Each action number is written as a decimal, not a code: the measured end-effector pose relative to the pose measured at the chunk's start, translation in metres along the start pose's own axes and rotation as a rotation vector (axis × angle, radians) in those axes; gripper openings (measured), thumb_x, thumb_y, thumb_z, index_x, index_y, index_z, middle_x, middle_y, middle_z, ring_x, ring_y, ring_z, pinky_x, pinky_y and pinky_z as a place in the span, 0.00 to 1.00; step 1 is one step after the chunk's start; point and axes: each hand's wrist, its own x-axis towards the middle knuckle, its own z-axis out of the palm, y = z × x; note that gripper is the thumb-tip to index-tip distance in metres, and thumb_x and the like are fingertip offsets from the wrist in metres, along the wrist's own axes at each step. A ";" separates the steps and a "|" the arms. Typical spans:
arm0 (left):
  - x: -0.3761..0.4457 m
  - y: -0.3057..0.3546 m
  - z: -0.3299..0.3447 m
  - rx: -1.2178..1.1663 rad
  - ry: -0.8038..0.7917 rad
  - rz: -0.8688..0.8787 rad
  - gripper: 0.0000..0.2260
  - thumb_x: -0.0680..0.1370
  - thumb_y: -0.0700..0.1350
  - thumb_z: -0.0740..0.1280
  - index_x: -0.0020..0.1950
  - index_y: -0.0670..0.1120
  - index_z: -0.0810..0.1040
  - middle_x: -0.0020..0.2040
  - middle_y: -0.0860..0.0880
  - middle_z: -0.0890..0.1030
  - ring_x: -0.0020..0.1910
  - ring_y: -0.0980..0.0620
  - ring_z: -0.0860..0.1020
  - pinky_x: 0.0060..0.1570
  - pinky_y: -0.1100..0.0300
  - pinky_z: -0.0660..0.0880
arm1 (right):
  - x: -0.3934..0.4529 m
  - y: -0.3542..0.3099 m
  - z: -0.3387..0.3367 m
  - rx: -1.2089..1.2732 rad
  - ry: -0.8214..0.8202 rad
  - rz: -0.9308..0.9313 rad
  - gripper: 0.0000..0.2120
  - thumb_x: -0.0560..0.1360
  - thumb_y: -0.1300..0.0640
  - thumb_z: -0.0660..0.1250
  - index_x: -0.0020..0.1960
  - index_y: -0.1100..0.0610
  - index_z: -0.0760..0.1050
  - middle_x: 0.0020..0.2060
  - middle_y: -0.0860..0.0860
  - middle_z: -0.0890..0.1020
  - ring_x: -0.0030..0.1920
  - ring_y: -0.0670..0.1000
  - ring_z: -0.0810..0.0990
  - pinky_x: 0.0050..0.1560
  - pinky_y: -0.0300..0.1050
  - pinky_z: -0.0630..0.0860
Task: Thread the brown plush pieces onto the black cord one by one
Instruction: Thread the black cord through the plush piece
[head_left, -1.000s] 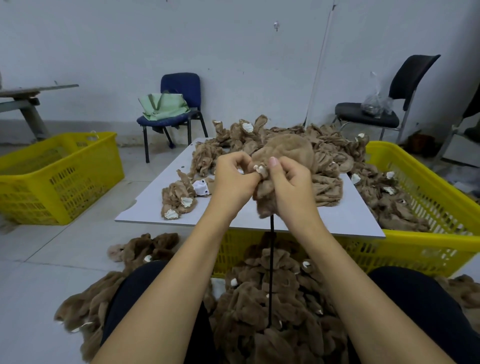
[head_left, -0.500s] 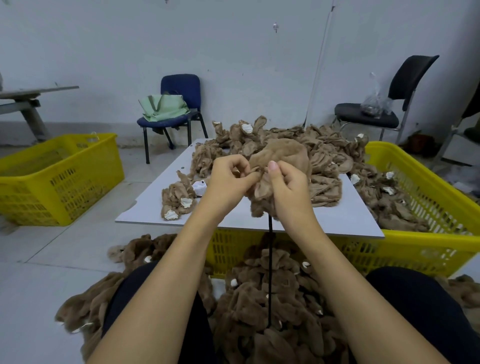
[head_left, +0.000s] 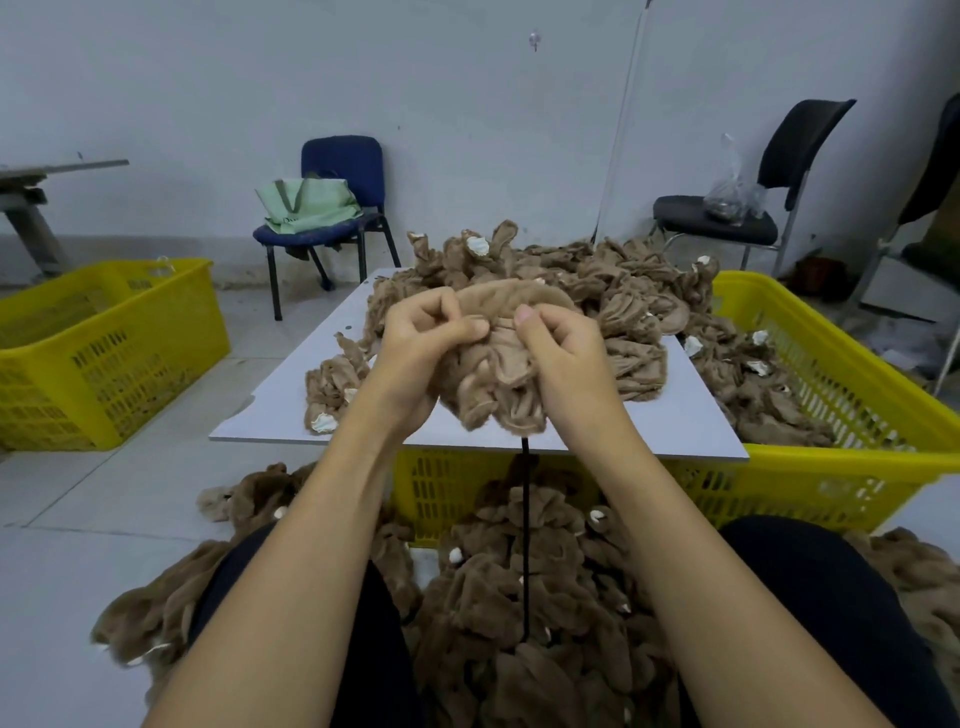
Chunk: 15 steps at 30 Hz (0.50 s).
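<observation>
Above the board: I see the plush piece (head_left: 498, 364) held over the white board (head_left: 675, 426).
Hands: left hand (head_left: 426, 348) and right hand (head_left: 561, 348) both pinch it.
Cord: black cord (head_left: 525, 540) hangs from it to the threaded pile (head_left: 519, 623).
Risk: I judge the cord end, hidden in fur, could slip back out if either pinch loosens.

Two yellow crates (head_left: 109, 358) (head_left: 852, 415); two chairs (head_left: 343, 208) (head_left: 748, 208); one black cord (head_left: 525, 540); two hands (head_left: 421, 353) (head_left: 566, 353)

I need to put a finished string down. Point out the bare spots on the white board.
The white board is bare along its left side, between the small plush clump and the left edge, and at the near right corner. The far half is crowded by the plush pile.
</observation>
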 end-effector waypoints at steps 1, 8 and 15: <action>-0.001 0.000 0.003 -0.050 0.012 -0.023 0.10 0.75 0.41 0.63 0.33 0.47 0.71 0.35 0.48 0.80 0.39 0.51 0.83 0.35 0.61 0.77 | 0.001 0.001 -0.001 0.023 0.008 0.019 0.21 0.85 0.57 0.59 0.40 0.73 0.70 0.32 0.63 0.73 0.33 0.58 0.71 0.36 0.52 0.70; 0.004 -0.009 0.019 0.012 0.287 0.026 0.11 0.79 0.52 0.64 0.53 0.47 0.80 0.52 0.42 0.83 0.55 0.42 0.82 0.58 0.45 0.78 | 0.001 -0.007 0.007 0.173 -0.060 0.124 0.17 0.85 0.57 0.60 0.52 0.71 0.78 0.48 0.69 0.81 0.49 0.64 0.82 0.53 0.58 0.79; -0.002 -0.015 0.034 0.034 0.524 0.123 0.11 0.79 0.45 0.64 0.41 0.40 0.71 0.38 0.44 0.72 0.39 0.46 0.72 0.42 0.48 0.73 | -0.003 -0.001 -0.015 0.808 -0.369 0.444 0.19 0.83 0.61 0.58 0.72 0.63 0.72 0.65 0.60 0.81 0.64 0.56 0.81 0.56 0.47 0.81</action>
